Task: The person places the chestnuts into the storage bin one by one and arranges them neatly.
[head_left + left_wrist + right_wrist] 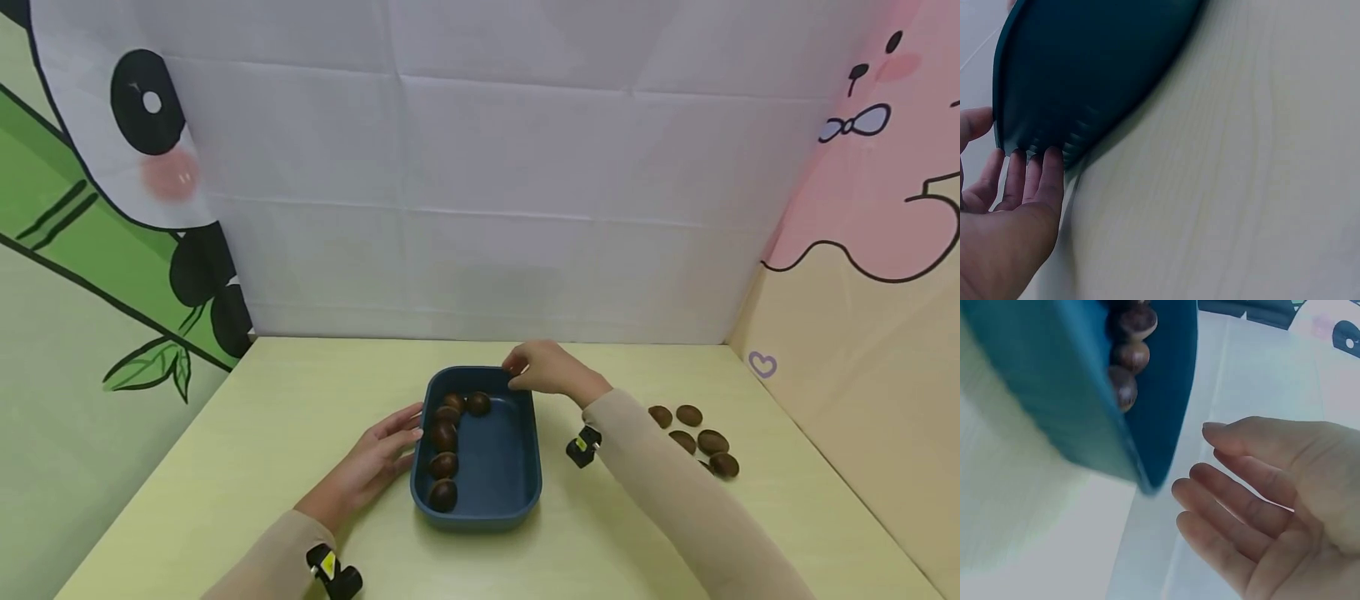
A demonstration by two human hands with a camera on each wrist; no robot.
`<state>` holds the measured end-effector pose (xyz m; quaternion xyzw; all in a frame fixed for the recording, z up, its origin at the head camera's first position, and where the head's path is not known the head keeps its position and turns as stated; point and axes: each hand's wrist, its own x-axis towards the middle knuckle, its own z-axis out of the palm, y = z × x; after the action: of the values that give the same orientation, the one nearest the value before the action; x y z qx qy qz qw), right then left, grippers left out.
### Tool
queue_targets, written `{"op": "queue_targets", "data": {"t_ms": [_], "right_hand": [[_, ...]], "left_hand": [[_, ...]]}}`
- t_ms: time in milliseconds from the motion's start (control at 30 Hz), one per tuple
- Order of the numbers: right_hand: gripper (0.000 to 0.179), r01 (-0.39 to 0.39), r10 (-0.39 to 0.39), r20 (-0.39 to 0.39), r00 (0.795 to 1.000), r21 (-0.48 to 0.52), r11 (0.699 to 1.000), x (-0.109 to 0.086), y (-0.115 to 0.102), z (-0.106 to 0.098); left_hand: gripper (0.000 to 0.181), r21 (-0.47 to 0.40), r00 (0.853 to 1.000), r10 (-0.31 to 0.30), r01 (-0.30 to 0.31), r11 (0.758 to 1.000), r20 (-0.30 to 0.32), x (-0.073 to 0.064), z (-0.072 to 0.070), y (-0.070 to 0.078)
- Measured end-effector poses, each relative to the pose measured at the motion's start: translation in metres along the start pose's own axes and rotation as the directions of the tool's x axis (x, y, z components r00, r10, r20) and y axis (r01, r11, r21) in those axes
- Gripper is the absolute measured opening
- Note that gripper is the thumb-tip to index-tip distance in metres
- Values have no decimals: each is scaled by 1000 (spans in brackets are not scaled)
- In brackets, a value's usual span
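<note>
A blue rectangular box (499,467) stands on the table, with several brown chestnuts (444,437) in a column along its left wall. One more chestnut (478,403) lies beside the column's far end. Fingertips of my left hand (375,457) touch the outside of the left wall; in the left wrist view its fingers (1052,175) are extended against the box. My right hand (551,368) hovers at the far right corner of the box. In the right wrist view that hand (1272,506) has loosely bent fingers, thumb apart, and nothing between them.
Several loose chestnuts (712,442) lie on the pale yellow table (615,533) to the right, partly hidden behind the right sleeve (667,492). A white panel (495,208) rises at the table's back, with cartoon-printed walls on both sides.
</note>
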<state>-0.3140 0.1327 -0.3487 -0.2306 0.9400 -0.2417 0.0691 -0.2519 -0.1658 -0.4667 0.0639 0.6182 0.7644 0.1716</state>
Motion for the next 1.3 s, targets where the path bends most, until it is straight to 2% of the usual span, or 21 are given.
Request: {"op": "queue_targets", "data": {"t_ms": [167,300,700,933,1133,1300], "right_hand": [[28,9,-8,-32,999,25,1000,-27,17,-12],[27,8,-7,-35,999,39,999,-49,39,-16],[28,-83,86,-50,995,74,994,-126,99,-18],[32,-120,125,-70,990,64,991,-168,124,-17],[36,-131,134,-47,990,65,989,-186,135,-12],[38,-88,89,-18,996,69,994,-189,139,-10]], "left_hand": [[59,1,1000,2,-2,1000,-3,1,1,0],[59,9,1000,3,-3,1000,-11,2,2,0],[57,4,1000,7,-7,1000,-2,0,2,1],[58,7,1000,7,-7,1000,1,0,1,0],[58,16,1000,8,-8,1000,-11,0,1,0],[60,23,1000,12,-12,1000,-9,-1,1,0]]}}
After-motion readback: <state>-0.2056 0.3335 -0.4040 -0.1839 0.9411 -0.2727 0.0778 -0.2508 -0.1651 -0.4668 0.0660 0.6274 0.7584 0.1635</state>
